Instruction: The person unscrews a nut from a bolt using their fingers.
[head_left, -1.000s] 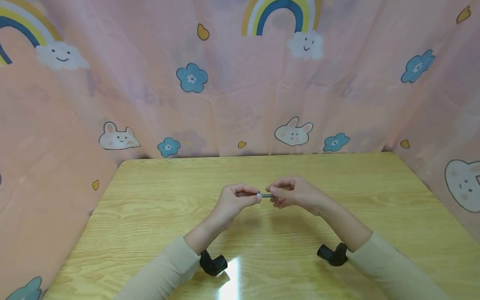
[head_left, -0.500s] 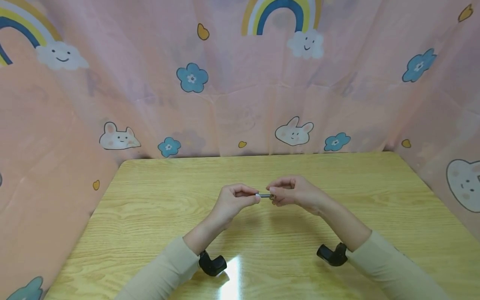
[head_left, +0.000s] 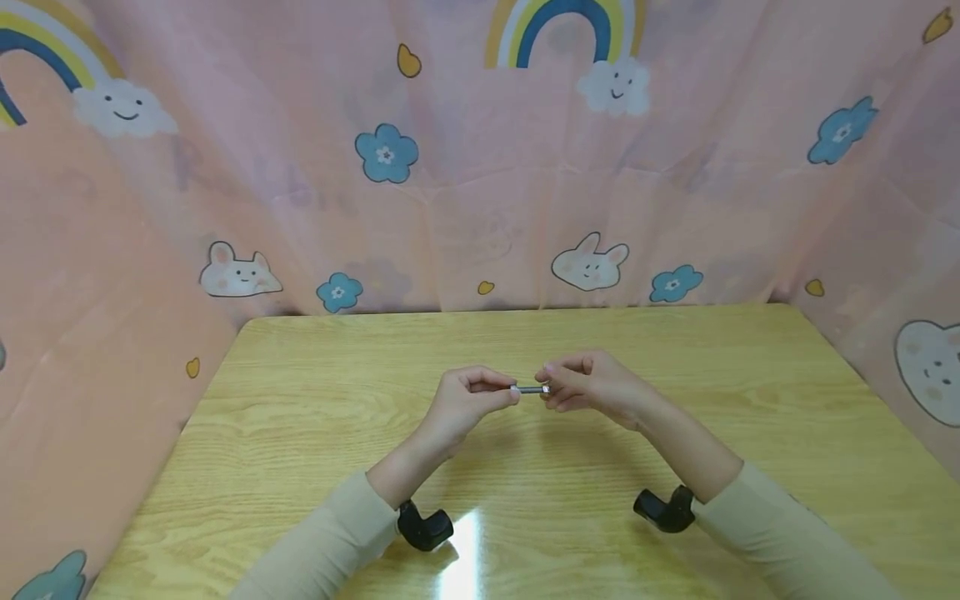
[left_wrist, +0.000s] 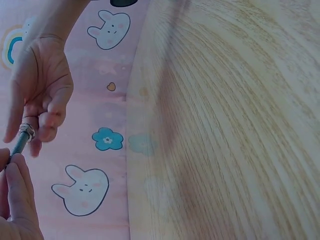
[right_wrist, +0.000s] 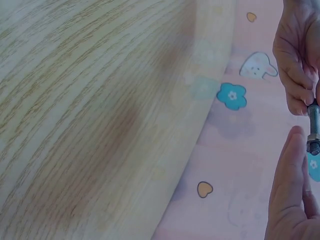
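My left hand (head_left: 467, 406) pinches the head end of a small metal bolt (head_left: 531, 390) between thumb and fingers, above the middle of the table. The bolt lies about level and points right. A hex nut (left_wrist: 27, 132) sits on its threaded end, and in the right wrist view the bolt's tip sticks out a little past the nut (right_wrist: 314, 138). My right hand (head_left: 596, 385) is around that end, its thumb lifted off and its fingers loosely bent. Whether a fingertip touches the nut cannot be told. The bolt's head is hidden by my left fingers.
The wood-grain table (head_left: 315, 433) spreads under both hands. A pink printed curtain (head_left: 465, 208) hangs behind it and along both sides. Black wrist-camera mounts (head_left: 425, 527) stick out by each sleeve, low over the tabletop.
My right thumb has risen off the bolt's end, so the nut it partly covered now shows. My left hand has hardly moved and keeps its pinch on the bolt.
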